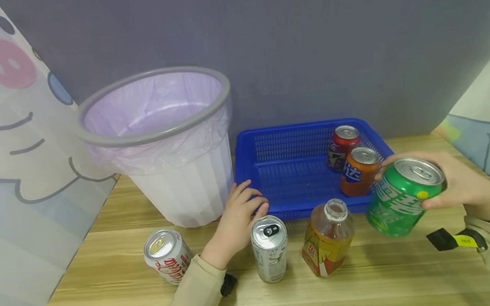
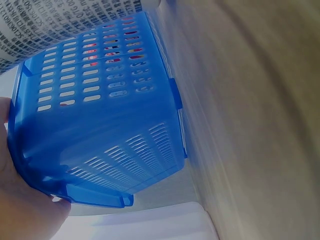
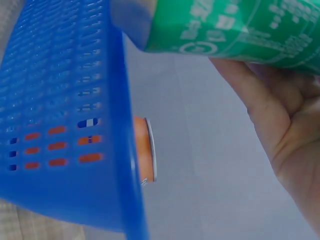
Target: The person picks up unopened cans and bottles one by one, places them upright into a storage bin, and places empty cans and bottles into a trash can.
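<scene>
Clerk: State of the work?

Checker: Part-way, by judgement. Blue basket (image 1: pixel 301 128), one, on the table (image 1: pixel 113 276), right of the bin. Contents: two upright cans at its right end; orange can (image 1: pixel 355 180), near; red can (image 1: pixel 344 145), far. Green can (image 1: pixel 406 199), one, tilted, held off the table by the basket's near right corner; not yet in.

Clerk: Items left outside?

Checker: Three, in a row on the near part of the table. White can (image 1: pixel 166 259), left; silver can (image 1: pixel 271 254), middle; bottle (image 1: pixel 328 245), uncapped, amber contents, right. All three stand with no hand on them, and seem to await sorting. White bin (image 1: pixel 185 186), purple liner, far left; its bottom is out of sight, so its contents cannot be listed.

Clerk: Hands?

Checker: Two. Right hand (image 1: pixel 457 180): curled round the green can, thumb on the near side, fingers behind, parted by the can's width. Left hand (image 1: pixel 235 220): at the basket's near left corner, touching the rim, fingers slightly spread and loosely bent; whether they pinch the rim cannot be told.
</scene>
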`<state>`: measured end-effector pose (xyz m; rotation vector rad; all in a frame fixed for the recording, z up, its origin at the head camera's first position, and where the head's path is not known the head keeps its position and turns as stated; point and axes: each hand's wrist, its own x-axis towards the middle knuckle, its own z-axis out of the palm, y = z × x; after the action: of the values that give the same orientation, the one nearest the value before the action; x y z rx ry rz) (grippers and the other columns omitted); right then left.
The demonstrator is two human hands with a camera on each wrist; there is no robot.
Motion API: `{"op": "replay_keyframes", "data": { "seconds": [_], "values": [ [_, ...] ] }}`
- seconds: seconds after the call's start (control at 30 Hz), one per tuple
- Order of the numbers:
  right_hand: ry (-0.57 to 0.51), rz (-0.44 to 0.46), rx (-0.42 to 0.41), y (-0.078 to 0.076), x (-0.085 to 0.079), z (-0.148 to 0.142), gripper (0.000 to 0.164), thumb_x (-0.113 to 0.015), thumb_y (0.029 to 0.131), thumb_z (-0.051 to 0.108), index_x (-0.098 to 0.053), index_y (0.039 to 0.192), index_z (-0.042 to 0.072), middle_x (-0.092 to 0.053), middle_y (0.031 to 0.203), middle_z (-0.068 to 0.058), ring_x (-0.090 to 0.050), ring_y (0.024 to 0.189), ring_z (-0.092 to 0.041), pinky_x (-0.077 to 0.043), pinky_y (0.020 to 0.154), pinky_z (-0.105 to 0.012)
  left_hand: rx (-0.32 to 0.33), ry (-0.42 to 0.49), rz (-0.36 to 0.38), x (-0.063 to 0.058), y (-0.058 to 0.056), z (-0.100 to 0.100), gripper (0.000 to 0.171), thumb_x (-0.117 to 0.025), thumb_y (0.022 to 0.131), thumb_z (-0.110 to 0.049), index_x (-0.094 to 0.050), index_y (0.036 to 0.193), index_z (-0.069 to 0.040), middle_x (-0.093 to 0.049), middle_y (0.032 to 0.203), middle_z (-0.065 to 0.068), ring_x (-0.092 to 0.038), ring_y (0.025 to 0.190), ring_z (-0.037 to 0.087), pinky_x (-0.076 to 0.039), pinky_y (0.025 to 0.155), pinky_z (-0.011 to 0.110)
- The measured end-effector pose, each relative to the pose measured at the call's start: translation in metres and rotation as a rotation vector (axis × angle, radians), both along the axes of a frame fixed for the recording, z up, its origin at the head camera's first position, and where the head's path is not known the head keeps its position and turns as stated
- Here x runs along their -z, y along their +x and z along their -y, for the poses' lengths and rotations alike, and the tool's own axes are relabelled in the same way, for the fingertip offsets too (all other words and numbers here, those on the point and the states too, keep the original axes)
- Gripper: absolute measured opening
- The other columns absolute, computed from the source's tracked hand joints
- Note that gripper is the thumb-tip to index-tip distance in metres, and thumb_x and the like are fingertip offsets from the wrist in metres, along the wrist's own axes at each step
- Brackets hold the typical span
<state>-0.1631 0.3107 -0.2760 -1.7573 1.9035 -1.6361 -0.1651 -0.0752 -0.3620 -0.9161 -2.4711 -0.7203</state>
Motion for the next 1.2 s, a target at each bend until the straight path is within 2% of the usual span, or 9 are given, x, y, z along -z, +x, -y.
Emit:
{"op": "replay_keyframes", "data": {
  "seconds": [0.1,0.27,0.37,0.6,0.83,1.07,1.2],
  "values": [
    [0.024,-0.018,0.02,-0.003,-0.004,0.001,0.066,-0.07,0.073,-0.007,-0.038,0.13,-0.02,-0.057,0.129,-0.018,-0.058,0.116,-0.02,-0.051,0.09,-0.024,0.001,-0.003,-0.004,0.0,-0.001,-0.001,0.021,-0.053,0.097,-0.022,-0.07,0.092,-0.012,-0.063,0.105,0.005,-0.042,0.13,0.037,-0.024,0.11,0.063],
    [0.075,-0.105,0.178,-0.008,-0.009,0.0,0.07,-0.077,0.063,-0.002,-0.047,0.125,-0.016,-0.062,0.123,-0.011,-0.063,0.105,-0.014,-0.054,0.082,-0.02,0.001,-0.011,0.005,-0.002,-0.001,-0.001,0.022,-0.052,0.097,-0.023,-0.071,0.092,-0.012,-0.063,0.105,0.005,-0.042,0.131,0.037,-0.024,0.11,0.062],
    [0.095,-0.112,0.238,-0.011,-0.012,0.001,0.071,-0.078,0.06,-0.002,-0.05,0.124,-0.013,-0.064,0.12,-0.008,-0.065,0.1,-0.012,-0.054,0.078,-0.019,0.0,-0.014,0.01,-0.002,-0.001,-0.002,0.022,-0.052,0.097,-0.023,-0.071,0.092,-0.012,-0.062,0.105,0.005,-0.041,0.131,0.037,-0.023,0.11,0.062],
    [0.118,-0.004,0.25,-0.016,-0.019,0.012,0.066,-0.072,0.063,-0.009,-0.05,0.125,-0.011,-0.065,0.116,-0.007,-0.065,0.097,-0.012,-0.055,0.076,-0.021,-0.005,-0.013,0.012,-0.003,-0.002,-0.001,0.022,-0.052,0.097,-0.022,-0.07,0.092,-0.012,-0.063,0.105,0.005,-0.041,0.131,0.036,-0.023,0.11,0.062],
    [0.145,0.047,0.201,-0.027,-0.024,0.02,0.062,-0.068,0.066,-0.014,-0.05,0.125,-0.01,-0.065,0.116,-0.009,-0.065,0.099,-0.015,-0.056,0.077,-0.025,-0.003,-0.009,0.01,-0.001,-0.002,0.0,0.022,-0.052,0.097,-0.022,-0.071,0.092,-0.011,-0.063,0.104,0.006,-0.043,0.13,0.039,-0.024,0.11,0.063],
    [0.199,0.029,0.294,-0.035,-0.03,0.028,0.064,-0.071,0.067,-0.01,-0.056,0.126,0.009,-0.066,0.113,0.004,-0.065,0.097,-0.008,-0.054,0.078,-0.02,-0.003,-0.007,0.007,0.0,-0.001,0.0,0.022,-0.052,0.097,-0.022,-0.07,0.092,-0.012,-0.062,0.104,0.006,-0.042,0.13,0.038,-0.024,0.11,0.063],
    [0.227,0.016,0.348,-0.04,-0.034,0.034,0.066,-0.071,0.066,-0.01,-0.057,0.126,0.014,-0.067,0.109,0.006,-0.065,0.093,-0.007,-0.054,0.075,-0.02,-0.006,-0.008,0.012,0.001,-0.001,0.0,0.022,-0.052,0.098,-0.023,-0.07,0.092,-0.012,-0.063,0.105,0.006,-0.042,0.13,0.038,-0.023,0.11,0.062]
  ]
}}
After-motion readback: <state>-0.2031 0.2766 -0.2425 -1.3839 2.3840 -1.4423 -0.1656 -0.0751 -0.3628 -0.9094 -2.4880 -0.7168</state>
